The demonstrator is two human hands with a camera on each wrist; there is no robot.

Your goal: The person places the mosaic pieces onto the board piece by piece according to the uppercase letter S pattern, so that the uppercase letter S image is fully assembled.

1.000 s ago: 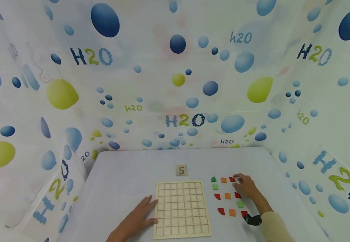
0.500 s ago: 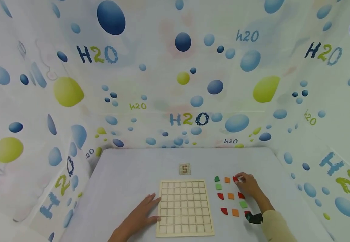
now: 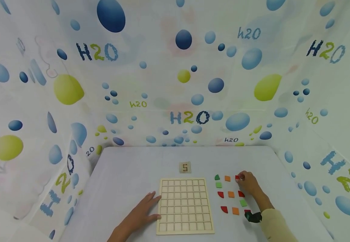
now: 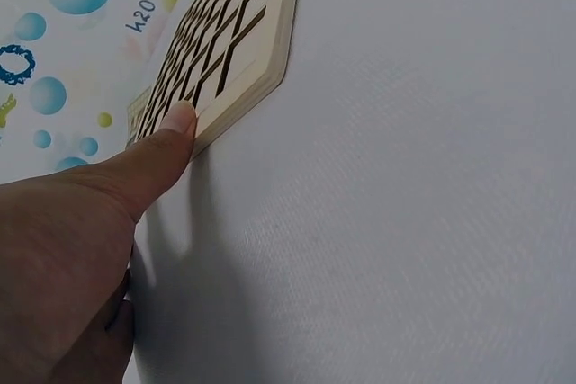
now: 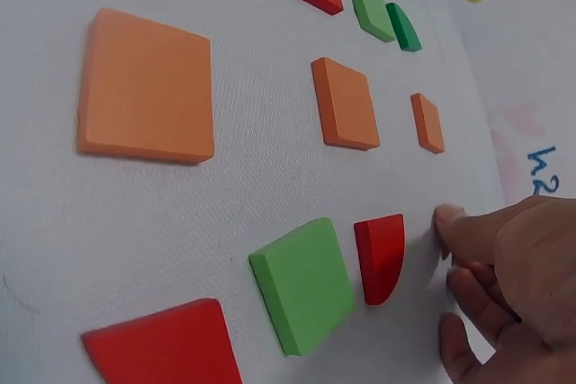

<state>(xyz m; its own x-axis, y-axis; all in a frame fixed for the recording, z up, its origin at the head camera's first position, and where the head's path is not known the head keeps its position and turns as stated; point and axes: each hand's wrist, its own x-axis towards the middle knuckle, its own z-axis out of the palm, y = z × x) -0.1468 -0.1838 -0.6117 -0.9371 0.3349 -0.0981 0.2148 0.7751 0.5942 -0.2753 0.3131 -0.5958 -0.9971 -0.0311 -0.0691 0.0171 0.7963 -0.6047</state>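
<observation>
Lying on a white table point(image 3: 132, 168), a pale gridded board point(image 3: 184, 206) shows its cells unfilled, so the work appears barely begun. The left hand point(image 3: 143, 208) rests spread-fingered at the board's left edge, gripping nothing; the right hand point(image 3: 249, 183), its grip narrow, works well to the board's right. Beyond the board lies a square card point(image 3: 185, 167) bearing what looks like a 5. Orange pieces point(image 5: 148, 87), green pieces point(image 5: 306, 290) and red pieces point(image 5: 382, 258) sit in loose rows off the grid. One red piece point(image 3: 236, 177), at their far right corner, appears pinched in the right fingertips.
</observation>
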